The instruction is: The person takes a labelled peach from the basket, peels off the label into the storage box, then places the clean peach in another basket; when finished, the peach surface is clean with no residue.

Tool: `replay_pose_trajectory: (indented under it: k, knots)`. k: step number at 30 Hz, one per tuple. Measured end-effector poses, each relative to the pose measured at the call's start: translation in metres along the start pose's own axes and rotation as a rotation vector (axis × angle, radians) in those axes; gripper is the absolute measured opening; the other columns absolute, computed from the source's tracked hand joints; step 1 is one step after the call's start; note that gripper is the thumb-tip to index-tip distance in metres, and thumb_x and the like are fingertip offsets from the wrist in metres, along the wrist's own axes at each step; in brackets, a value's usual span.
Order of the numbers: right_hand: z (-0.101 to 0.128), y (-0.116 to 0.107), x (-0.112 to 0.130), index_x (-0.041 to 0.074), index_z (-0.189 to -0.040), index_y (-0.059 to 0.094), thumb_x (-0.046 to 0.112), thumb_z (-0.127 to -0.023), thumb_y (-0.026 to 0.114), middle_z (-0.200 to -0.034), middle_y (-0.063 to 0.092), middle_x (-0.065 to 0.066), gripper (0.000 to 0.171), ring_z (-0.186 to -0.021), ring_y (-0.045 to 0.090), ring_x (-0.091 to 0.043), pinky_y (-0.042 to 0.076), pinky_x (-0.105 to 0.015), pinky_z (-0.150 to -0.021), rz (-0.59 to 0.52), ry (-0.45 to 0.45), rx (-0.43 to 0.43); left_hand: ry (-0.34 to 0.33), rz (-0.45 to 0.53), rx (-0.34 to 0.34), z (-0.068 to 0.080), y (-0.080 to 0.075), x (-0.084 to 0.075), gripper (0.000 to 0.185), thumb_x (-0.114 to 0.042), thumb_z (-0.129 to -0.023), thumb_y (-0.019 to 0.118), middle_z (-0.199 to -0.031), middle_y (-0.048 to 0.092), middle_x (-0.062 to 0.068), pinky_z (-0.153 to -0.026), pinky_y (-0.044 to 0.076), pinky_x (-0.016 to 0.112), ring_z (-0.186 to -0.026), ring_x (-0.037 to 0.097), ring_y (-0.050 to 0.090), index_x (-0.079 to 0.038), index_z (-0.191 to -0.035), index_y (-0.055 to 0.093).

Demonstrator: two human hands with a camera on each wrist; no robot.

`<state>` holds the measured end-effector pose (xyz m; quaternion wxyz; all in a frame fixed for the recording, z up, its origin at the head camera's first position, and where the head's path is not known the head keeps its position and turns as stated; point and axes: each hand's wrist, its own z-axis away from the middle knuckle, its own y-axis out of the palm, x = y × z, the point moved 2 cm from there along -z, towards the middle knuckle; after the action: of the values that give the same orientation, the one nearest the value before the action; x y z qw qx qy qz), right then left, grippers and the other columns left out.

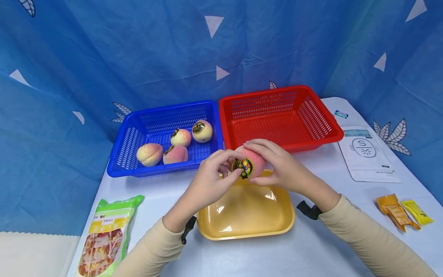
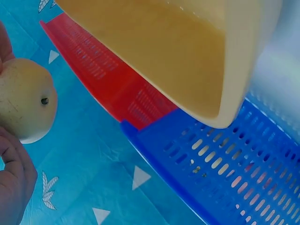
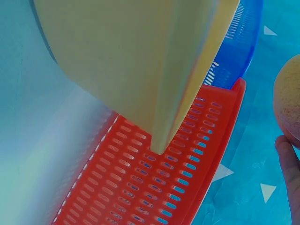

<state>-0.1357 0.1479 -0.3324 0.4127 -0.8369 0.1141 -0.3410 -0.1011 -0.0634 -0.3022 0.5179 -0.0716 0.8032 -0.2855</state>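
Above the yellow tray point(image 1: 247, 219), both hands hold a pink peach point(image 1: 257, 159) with a round black sticker point(image 1: 245, 167). My right hand point(image 1: 282, 169) grips its right side, thumb below and fingers over the top. The left hand point(image 1: 212, 179) has its thumb and forefinger against the sticker from the left. In the left wrist view the peach point(image 2: 28, 101) shows its pale underside and stem hole, with left fingers point(image 2: 14, 173) curled against it. A right finger point(image 3: 288, 161) supports the peach point(image 3: 290, 101) in the right wrist view.
The blue basket point(image 1: 117, 152) behind on the left holds several peaches point(image 1: 175, 154). A red basket point(image 1: 270, 127) stands beside it. A green-edged food packet point(image 1: 104, 238) lies front left. On the right lie a white pouch point(image 1: 368, 154), an orange packet point(image 1: 396, 209) and a yellow packet point(image 1: 417, 211).
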Motion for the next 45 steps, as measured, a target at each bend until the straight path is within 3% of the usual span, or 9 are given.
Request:
replay_pose_trajectory:
  k: [14, 22, 29, 35, 45]
  knots:
    - [0.008, -0.001, -0.002, 0.011, -0.143, 0.050, 0.022, -0.072, 0.090, -0.143, 0.051, -0.008, 0.082, -0.132, 0.048, -0.024, 0.056, -0.043, -0.096, 0.025, 0.021, -0.004, -0.042, 0.048, 0.032, 0.004, 0.010, 0.001, 0.026, -0.006, -0.091, 0.067, -0.085, 0.059, -0.002, -0.062, 0.051, 0.020, -0.075, 0.010, 0.057, -0.015, -0.116, 0.066]
    - [0.016, -0.007, -0.009, 0.015, -0.144, 0.049, 0.022, -0.070, 0.091, -0.144, 0.049, -0.005, 0.085, -0.132, 0.048, -0.022, 0.058, -0.043, -0.094, 0.034, 0.110, -0.038, -0.054, 0.068, 0.045, 0.009, 0.012, 0.002, 0.027, -0.010, -0.090, 0.071, -0.085, 0.061, -0.004, -0.061, 0.049, 0.021, -0.075, 0.009, 0.058, -0.017, -0.116, 0.067]
    - [0.027, -0.016, -0.016, 0.015, -0.144, 0.049, 0.023, -0.068, 0.092, -0.144, 0.049, -0.006, 0.087, -0.132, 0.048, -0.023, 0.059, -0.044, -0.090, 0.027, 0.181, -0.087, -0.153, -0.001, 0.235, 0.023, 0.016, 0.018, 0.028, -0.016, -0.089, 0.073, -0.088, 0.068, -0.010, -0.061, 0.049, 0.024, -0.077, 0.007, 0.058, -0.020, -0.116, 0.070]
    - [0.036, -0.019, -0.022, 0.016, -0.145, 0.048, 0.022, -0.068, 0.092, -0.145, 0.048, -0.006, 0.089, -0.132, 0.048, -0.023, 0.059, -0.045, -0.090, 0.018, 0.229, -0.107, -0.200, -0.047, 0.370, 0.030, 0.034, 0.040, 0.026, -0.018, -0.089, 0.074, -0.085, 0.066, -0.015, -0.058, 0.048, 0.021, -0.073, 0.004, 0.058, -0.022, -0.114, 0.071]
    - [0.051, -0.019, -0.031, 0.016, -0.145, 0.047, 0.018, -0.068, 0.092, -0.144, 0.048, -0.008, 0.089, -0.130, 0.048, -0.024, 0.060, -0.047, -0.085, 0.014, 0.284, -0.131, -0.159, -0.116, 0.490, 0.033, 0.065, 0.054, 0.023, -0.015, -0.089, 0.072, -0.083, 0.068, -0.016, -0.070, 0.047, 0.017, -0.071, -0.003, 0.056, -0.020, -0.112, 0.070]
